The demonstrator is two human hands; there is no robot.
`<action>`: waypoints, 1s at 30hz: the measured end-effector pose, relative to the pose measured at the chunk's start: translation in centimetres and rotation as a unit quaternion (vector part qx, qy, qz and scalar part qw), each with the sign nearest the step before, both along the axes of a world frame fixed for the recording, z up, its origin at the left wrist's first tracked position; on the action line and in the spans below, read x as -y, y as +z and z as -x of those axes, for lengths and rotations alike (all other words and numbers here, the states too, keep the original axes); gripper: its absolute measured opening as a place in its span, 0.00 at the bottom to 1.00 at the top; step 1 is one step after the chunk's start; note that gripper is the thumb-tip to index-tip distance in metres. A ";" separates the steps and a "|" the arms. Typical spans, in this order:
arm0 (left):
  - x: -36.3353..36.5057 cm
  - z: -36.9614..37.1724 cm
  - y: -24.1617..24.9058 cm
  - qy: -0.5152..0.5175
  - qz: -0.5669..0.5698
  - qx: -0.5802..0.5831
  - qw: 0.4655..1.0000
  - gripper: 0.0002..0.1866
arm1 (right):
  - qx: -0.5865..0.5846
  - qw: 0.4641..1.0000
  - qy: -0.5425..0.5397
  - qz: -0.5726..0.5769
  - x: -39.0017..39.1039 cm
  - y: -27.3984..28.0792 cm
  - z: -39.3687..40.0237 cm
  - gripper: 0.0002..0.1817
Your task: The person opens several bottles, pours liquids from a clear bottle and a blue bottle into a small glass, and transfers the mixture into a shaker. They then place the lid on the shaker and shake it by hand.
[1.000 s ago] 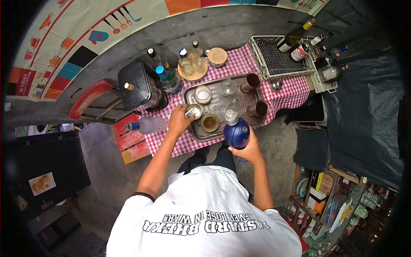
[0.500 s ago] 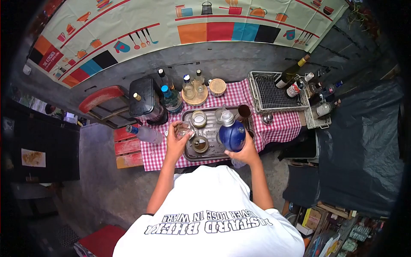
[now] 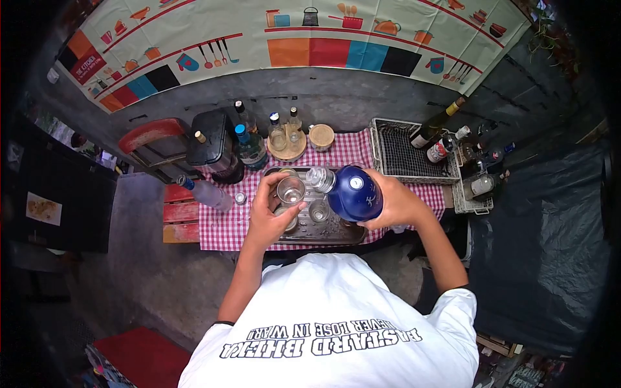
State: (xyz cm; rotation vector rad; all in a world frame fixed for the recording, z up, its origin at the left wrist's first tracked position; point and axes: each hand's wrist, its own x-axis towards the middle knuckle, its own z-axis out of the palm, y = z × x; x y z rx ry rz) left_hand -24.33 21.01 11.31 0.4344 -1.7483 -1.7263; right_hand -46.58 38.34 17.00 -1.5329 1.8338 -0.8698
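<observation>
My left hand (image 3: 272,216) holds a small clear glass (image 3: 291,189) between thumb and fingers, raised above the metal tray (image 3: 323,237). Whether the glass has anything in it cannot be made out. My right hand (image 3: 396,205) is wrapped round a round blue bottle (image 3: 354,194), which is tilted on its side. The bottle's clear top (image 3: 318,178) points left, close to the glass rim. Below, another clear glass (image 3: 319,210) stands on the wet tray. Other vessels on the tray are partly hidden behind my left hand and the raised glass.
A pale bottle (image 3: 210,195) leans at the left of the checkered cloth (image 3: 223,233). Behind the tray are a blue-capped bottle (image 3: 251,149), a round wooden board (image 3: 288,152) with bottles, and a lidded mug (image 3: 321,137). Back right, a wire basket (image 3: 404,155) holds bottles.
The blue bottle has gone from upright to tilted left, its top now near the glass. My left hand has raised the glass and moved it slightly right. The camera view has shifted a little.
</observation>
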 end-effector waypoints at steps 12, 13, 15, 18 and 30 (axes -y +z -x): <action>-1.9 -0.2 0.8 0.006 0.079 0.006 0.997 0.31 | -0.098 0.991 0.077 -0.049 -1.3 2.7 1.7 0.49; -2.0 -0.2 0.9 0.002 0.075 0.009 0.997 0.31 | -0.098 0.991 0.083 -0.047 -1.3 2.9 1.7 0.49; -1.9 -0.4 1.0 -0.006 0.084 0.025 0.996 0.32 | -0.097 0.990 0.086 -0.047 -1.4 3.1 1.6 0.49; -1.8 -0.6 1.1 -0.008 0.091 0.018 0.996 0.32 | -0.109 0.989 0.080 -0.055 -1.4 3.5 1.4 0.48; -0.2 -3.8 1.3 -0.019 0.068 0.022 0.997 0.32 | -0.136 0.984 0.085 -0.074 0.2 4.9 -2.0 0.43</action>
